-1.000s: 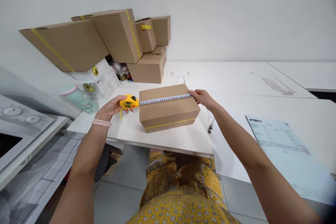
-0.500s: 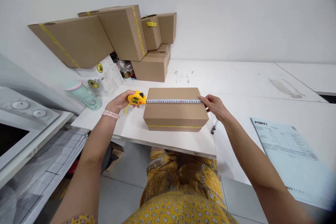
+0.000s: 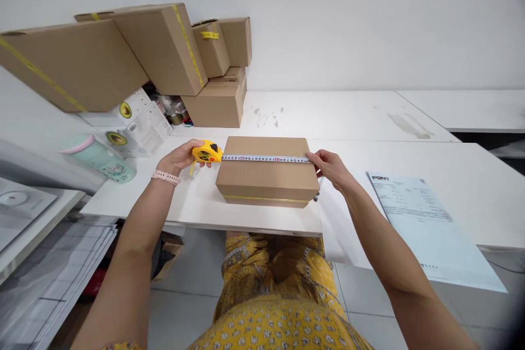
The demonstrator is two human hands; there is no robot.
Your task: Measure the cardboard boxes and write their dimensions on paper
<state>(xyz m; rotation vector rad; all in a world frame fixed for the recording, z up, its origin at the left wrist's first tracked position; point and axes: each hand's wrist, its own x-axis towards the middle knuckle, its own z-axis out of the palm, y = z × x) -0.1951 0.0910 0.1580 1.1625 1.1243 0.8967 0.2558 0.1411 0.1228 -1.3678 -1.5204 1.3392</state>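
Note:
A closed cardboard box (image 3: 262, 179) sits on the white table in front of me, with yellow tape along its near side. My left hand (image 3: 180, 157) is closed around a yellow tape measure (image 3: 207, 151) at the box's left edge. The measure's blade (image 3: 262, 159) lies stretched flat across the box top, its numbers showing. At the right edge, my right hand (image 3: 328, 165) pinches the end of the blade; its fingertips cover that end. A small dark object (image 3: 316, 197), mostly hidden, lies beside the box's right side.
Several cardboard boxes (image 3: 164, 49) are stacked at the back left, above white avocado-print boxes (image 3: 139, 126). A mint tumbler (image 3: 102, 159) leans nearby. To the right lies a printed paper sheet (image 3: 426, 219). The table's front edge (image 3: 246, 228) runs close to my lap.
The view has swung to the right, so everything appears shifted left. Both hands keep their holds, and the blade stays stretched across the box.

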